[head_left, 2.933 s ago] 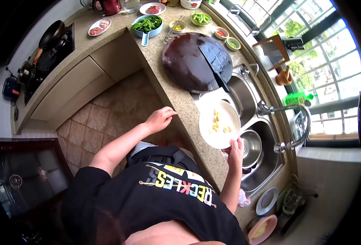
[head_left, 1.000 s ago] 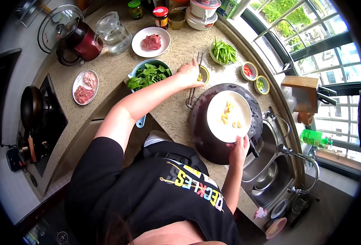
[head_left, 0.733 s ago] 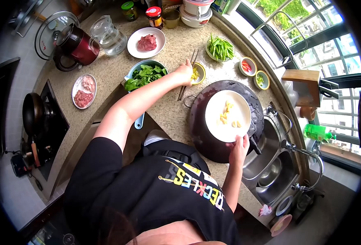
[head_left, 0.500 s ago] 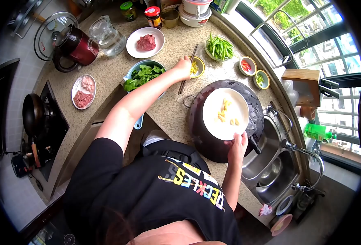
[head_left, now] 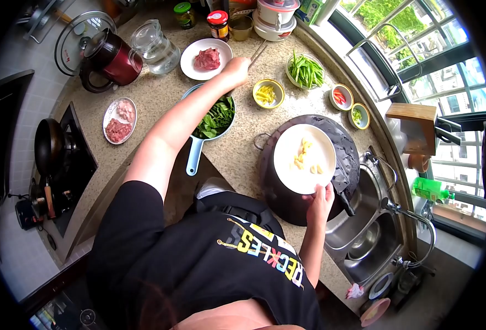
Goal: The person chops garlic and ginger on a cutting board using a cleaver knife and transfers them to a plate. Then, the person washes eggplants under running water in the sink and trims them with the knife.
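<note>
My left hand [head_left: 236, 72] is closed around a pair of chopsticks [head_left: 258, 54], beside the white plate of red meat [head_left: 207, 59]. The chopsticks point up and away, and their tips appear free of food. Under my left forearm sits a blue-handled pan [head_left: 194, 157] of leafy greens [head_left: 215, 119]. With my right hand [head_left: 321, 201] I grip the near rim of a white plate [head_left: 285, 173], tilted above a dark round chopping board [head_left: 273, 201]. Pale yellow slices [head_left: 299, 157] lie on that plate. A black knife handle [head_left: 345, 203] shows beside my right hand.
Small bowls hold yellow strips [head_left: 265, 94], red pepper pieces [head_left: 339, 97] and chopped green bits [head_left: 357, 116]. Green peppers [head_left: 306, 71] fill a larger bowl. Minced meat [head_left: 118, 130] lies on an oval plate. The sink [head_left: 336, 242] is at right, a stove [head_left: 77, 159] at left.
My left hand has moved away from the bowl of yellow strips, up and left toward the red meat, with the chopsticks swung round to point up. My right hand still holds the plate.
</note>
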Demonstrator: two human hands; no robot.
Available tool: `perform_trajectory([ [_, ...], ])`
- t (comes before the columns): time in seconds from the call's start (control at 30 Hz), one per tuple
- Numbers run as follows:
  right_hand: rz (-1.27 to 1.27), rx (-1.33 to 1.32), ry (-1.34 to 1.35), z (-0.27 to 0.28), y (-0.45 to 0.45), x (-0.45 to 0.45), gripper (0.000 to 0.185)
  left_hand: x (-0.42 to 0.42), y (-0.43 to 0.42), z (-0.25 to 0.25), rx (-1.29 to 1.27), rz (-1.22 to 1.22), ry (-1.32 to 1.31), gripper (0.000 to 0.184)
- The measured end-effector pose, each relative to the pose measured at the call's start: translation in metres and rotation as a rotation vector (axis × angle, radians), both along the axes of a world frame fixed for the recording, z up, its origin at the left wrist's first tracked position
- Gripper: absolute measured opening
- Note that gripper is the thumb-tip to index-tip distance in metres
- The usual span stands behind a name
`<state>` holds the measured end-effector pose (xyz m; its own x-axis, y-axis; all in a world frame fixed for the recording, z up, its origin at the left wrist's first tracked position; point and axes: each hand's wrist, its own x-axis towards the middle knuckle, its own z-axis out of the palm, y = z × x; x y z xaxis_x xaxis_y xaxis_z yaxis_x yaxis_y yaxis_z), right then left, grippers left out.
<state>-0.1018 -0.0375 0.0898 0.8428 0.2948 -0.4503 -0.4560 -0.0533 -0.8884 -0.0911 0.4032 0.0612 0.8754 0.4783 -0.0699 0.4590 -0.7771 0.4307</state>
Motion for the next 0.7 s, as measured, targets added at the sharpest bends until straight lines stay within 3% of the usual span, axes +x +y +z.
perform_trajectory([
  [0.07, 0.009, -0.001, -0.008, 0.003, 0.003, 0.000, 0.029, -0.004, 0.020, 0.004, 0.099, -0.011, -0.079, 0.015],
  [0.13, 0.017, 0.000, -0.015, 0.003, 0.004, 0.001, 0.029, -0.016, 0.032, 0.027, 0.203, -0.027, -0.028, 0.014],
  [0.37, 0.008, 0.008, -0.011, 0.004, 0.013, 0.000, 0.028, -0.062, 0.081, -0.008, 0.210, -0.130, 0.034, 0.009],
  [0.47, 0.008, 0.003, -0.011, 0.003, 0.014, 0.001, 0.028, -0.066, 0.090, -0.020, 0.139, 0.014, 0.219, 0.021],
  [0.57, 0.010, 0.008, -0.015, 0.004, 0.014, 0.001, 0.028, -0.073, 0.096, -0.031, 0.153, 0.112, 0.237, 0.030],
  [0.7, 0.015, -0.009, -0.011, 0.005, 0.014, 0.003, 0.028, -0.080, 0.081, -0.016, 0.217, 0.130, 0.255, 0.028],
])
